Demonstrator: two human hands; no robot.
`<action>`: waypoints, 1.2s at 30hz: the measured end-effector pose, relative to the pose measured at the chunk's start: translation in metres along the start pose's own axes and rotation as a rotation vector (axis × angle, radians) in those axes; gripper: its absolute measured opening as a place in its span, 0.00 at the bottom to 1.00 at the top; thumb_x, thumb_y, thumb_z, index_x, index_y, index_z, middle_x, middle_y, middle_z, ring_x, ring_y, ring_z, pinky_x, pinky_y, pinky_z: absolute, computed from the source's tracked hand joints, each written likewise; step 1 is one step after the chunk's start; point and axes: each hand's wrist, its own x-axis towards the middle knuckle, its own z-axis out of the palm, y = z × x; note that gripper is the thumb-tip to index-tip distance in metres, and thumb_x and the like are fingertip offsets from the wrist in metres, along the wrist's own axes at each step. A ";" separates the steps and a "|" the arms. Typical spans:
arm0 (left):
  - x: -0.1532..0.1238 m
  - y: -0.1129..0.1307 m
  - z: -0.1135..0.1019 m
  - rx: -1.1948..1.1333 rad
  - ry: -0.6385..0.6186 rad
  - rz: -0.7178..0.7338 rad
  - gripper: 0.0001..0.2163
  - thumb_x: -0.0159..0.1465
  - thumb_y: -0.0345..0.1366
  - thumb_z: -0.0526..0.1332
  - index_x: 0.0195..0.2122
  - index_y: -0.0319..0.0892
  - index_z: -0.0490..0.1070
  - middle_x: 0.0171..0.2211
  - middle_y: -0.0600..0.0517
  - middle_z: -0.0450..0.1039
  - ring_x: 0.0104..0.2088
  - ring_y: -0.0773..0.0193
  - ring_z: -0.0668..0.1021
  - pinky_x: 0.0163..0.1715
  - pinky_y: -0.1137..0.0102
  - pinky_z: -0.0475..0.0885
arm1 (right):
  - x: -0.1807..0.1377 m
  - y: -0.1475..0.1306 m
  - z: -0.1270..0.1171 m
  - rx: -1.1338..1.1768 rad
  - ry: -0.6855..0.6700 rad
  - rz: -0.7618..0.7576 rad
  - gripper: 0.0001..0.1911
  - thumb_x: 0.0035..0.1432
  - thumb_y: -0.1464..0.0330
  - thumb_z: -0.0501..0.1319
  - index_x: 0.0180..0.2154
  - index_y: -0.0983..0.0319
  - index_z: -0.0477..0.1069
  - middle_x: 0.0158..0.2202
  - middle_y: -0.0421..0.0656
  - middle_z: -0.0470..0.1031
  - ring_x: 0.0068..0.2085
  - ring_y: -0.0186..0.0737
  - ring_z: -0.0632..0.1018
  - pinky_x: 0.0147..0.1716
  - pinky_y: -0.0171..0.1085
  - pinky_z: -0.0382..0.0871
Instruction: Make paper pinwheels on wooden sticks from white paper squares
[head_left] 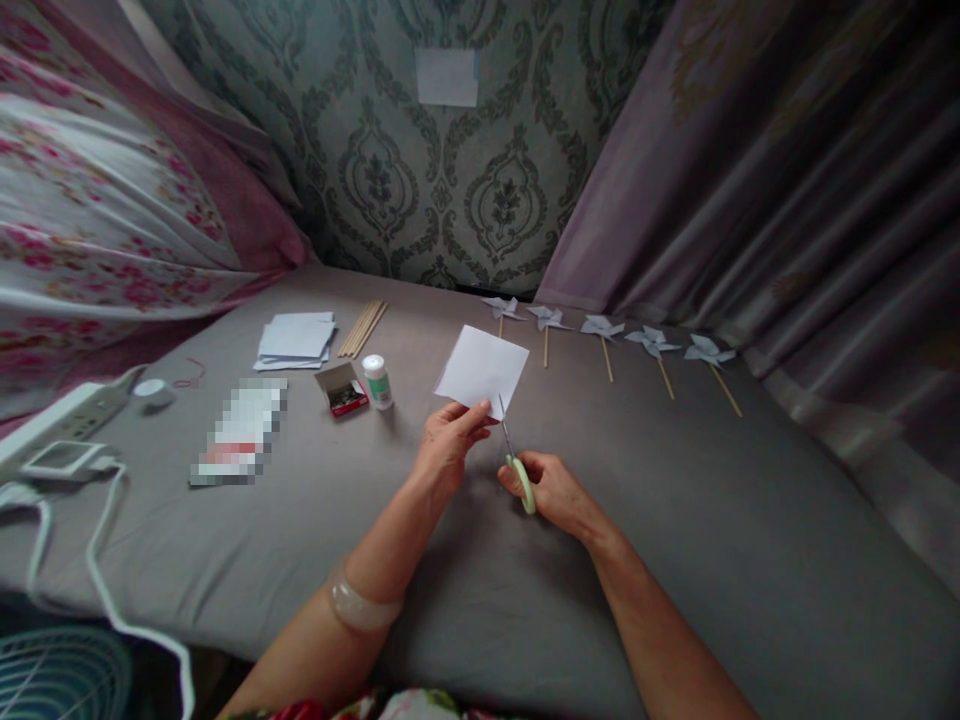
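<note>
A square sheet of white paper (484, 367) is pinched at its near edge by my left hand (451, 437), which wears a pale bangle farther up the arm. My right hand (551, 487) grips scissors (523, 485) with light green handles. Their blades point up at the paper's near right corner, beside my left fingertips. Whether the blades have cut into the sheet, I cannot tell. Behind the paper, several paper pinwheels (602, 328) on wooden sticks lie in a row toward the right.
On the left are a stack of white paper (296, 338), wooden sticks (363, 329), an open small red box (343, 392), a white bottle with a green label (377, 382), a blurred-out flat item (241, 432) and a power strip (71, 425) with a cable. A fan (60, 675) stands below the edge.
</note>
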 end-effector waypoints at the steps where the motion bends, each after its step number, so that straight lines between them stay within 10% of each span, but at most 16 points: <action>1: -0.001 0.000 0.000 -0.005 0.002 0.001 0.15 0.40 0.40 0.74 0.26 0.37 0.75 0.27 0.49 0.76 0.27 0.67 0.76 0.27 0.75 0.66 | 0.000 0.000 0.000 -0.003 0.003 0.001 0.23 0.47 0.50 0.64 0.23 0.63 0.65 0.20 0.37 0.63 0.24 0.30 0.61 0.23 0.32 0.56; 36: -0.001 -0.004 0.001 -0.051 0.006 -0.010 0.15 0.39 0.38 0.74 0.25 0.37 0.75 0.26 0.50 0.75 0.27 0.68 0.75 0.28 0.73 0.67 | 0.001 0.003 0.003 -0.036 0.035 0.011 0.22 0.46 0.50 0.64 0.22 0.63 0.66 0.20 0.37 0.64 0.23 0.31 0.62 0.22 0.33 0.55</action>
